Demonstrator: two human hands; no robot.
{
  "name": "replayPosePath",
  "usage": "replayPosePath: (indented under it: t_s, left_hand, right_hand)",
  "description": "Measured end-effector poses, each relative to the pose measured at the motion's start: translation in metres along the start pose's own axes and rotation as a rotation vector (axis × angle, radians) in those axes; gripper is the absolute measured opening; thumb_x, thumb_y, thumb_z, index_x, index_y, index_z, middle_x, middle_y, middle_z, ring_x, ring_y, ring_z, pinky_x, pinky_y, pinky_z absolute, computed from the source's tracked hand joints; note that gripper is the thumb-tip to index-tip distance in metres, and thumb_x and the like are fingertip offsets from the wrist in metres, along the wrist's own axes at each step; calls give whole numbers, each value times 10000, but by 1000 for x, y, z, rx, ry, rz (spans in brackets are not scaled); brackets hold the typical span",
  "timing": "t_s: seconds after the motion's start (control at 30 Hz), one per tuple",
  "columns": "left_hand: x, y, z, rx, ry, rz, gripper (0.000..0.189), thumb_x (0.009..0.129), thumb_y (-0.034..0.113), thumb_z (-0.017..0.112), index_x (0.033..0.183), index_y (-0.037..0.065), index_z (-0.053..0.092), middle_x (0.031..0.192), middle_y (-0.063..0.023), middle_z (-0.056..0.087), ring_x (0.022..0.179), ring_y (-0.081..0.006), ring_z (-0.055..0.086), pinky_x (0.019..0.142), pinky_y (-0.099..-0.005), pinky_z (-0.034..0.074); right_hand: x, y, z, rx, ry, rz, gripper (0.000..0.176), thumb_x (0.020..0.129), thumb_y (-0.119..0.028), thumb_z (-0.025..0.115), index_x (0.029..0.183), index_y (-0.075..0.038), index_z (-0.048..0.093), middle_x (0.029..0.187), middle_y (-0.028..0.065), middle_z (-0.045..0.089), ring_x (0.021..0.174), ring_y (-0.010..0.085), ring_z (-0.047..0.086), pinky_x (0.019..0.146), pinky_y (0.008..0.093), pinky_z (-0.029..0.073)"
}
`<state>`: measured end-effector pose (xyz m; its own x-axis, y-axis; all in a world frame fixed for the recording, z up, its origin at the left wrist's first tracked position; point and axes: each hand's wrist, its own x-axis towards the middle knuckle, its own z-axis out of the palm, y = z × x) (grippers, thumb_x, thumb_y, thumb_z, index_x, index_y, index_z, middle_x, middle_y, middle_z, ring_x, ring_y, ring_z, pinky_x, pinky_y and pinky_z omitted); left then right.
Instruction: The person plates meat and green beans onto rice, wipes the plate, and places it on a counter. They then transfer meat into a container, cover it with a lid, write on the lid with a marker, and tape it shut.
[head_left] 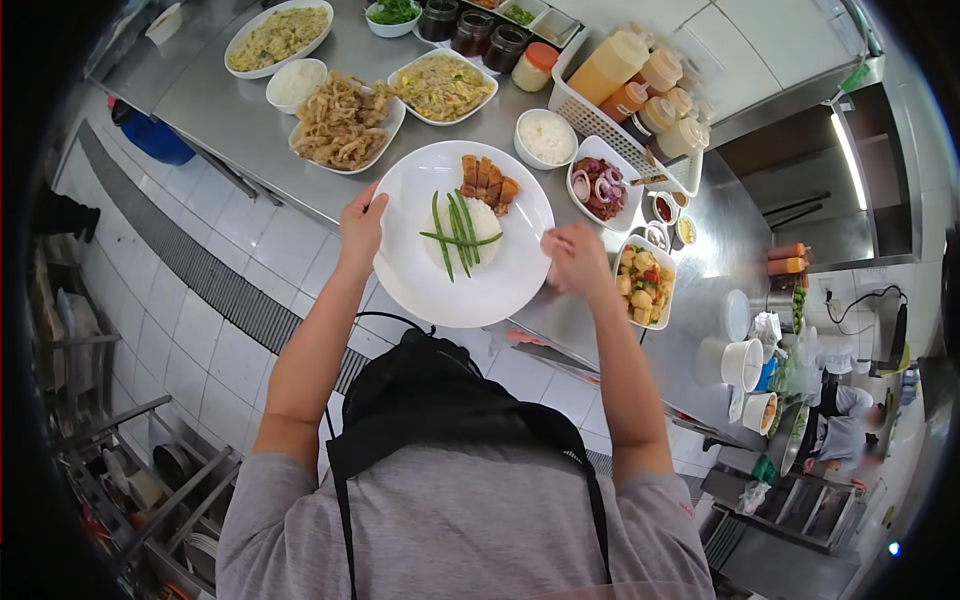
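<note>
A large white plate [410, 275] is in front of me at the edge of the steel counter. On it are a mound of white rice [462, 262], green beans [458, 238] laid crosswise over the rice, and sliced browned meat [487, 184] at the far side. My left hand [362, 228] grips the plate's left rim, thumb on top. At the right rim is my right hand [577, 258], its fingers curled closed against the edge and slightly blurred; the fingertips are partly hidden.
Beyond the plate, the counter [215, 110] holds fried food [345, 125], an egg dish [443, 86], a rice bowl [546, 138], an onion-topped meat dish [600, 190] and a tofu-like dish [643, 283]. A white basket [600, 125] carries squeeze bottles. Racks [150, 480] stand lower left; a person [845, 440] is far right.
</note>
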<state>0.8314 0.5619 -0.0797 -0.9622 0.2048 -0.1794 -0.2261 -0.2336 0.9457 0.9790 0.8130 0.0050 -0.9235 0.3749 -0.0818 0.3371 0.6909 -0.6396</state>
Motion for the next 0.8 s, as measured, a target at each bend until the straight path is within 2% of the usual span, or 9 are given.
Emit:
replayPosePath:
  t_s: [0.1,0.33,0.43,0.53,0.6,0.67,0.7,0.77,0.8]
  left_hand:
    - [-6,-4,1,-33,20,-16,284,858,65,480,1127,-12,530,976,-71,598,823,-103,555,719,-225,442]
    - [-32,-18,14,31,175,30,246,870,84,458,1085,-20,515,969,-82,583,854,-121,529,760,-246,420]
    - [-40,-22,21,8,194,58,248,873,95,454,1091,-16,493,985,-87,569,869,-129,521,765,-248,415]
    - [-43,-21,24,88,206,105,251,871,96,450,1098,-8,480,1006,-90,559,890,-134,514,778,-262,412]
    - [-47,-10,16,184,222,140,248,868,90,447,1095,-3,478,1012,-89,556,896,-137,511,786,-274,412]
    - [-59,21,4,-226,284,-142,315,859,70,439,1169,8,448,1022,-82,556,927,-137,510,824,-289,405]
    - [-74,36,-5,-230,290,-130,315,859,70,439,1169,8,448,1022,-82,556,927,-137,510,824,-289,405]
    - [-102,58,-28,-313,-151,-53,365,852,95,458,1209,21,445,1059,-82,551,968,-137,501,865,-281,389]
    - [-105,57,-40,-308,-147,-55,365,852,95,458,1209,21,445,1059,-82,551,968,-137,501,865,-281,389]
  right_hand:
    - [-42,3,17,-30,151,-163,199,751,-183,582,888,-54,648,736,180,545,625,295,573,576,351,471]
    - [-104,-43,57,85,41,17,285,744,-179,587,971,-9,612,721,188,542,634,302,562,560,349,464]
    - [-102,-54,85,-13,69,-271,325,742,-159,585,1002,35,576,729,195,551,639,312,559,581,362,463]
    - [-82,-82,94,62,-94,-372,311,746,-138,582,988,57,558,737,198,563,636,318,560,599,351,466]
    - [-72,-104,96,410,-251,-208,268,751,-129,576,961,38,555,769,198,577,647,319,562,616,330,463]
    - [-70,-118,96,501,-200,-207,284,758,-126,573,996,26,544,754,185,580,626,328,557,607,333,461]
    - [-70,-120,98,600,-194,-163,289,763,-123,566,1019,9,546,831,175,579,661,314,559,643,341,454]
    - [-61,-123,110,709,-186,-122,296,768,-120,559,1042,-9,548,908,165,578,697,300,562,679,349,448]
    - [-57,-120,124,481,-53,-407,298,769,-112,556,1055,-30,550,976,149,551,748,282,556,718,362,430]
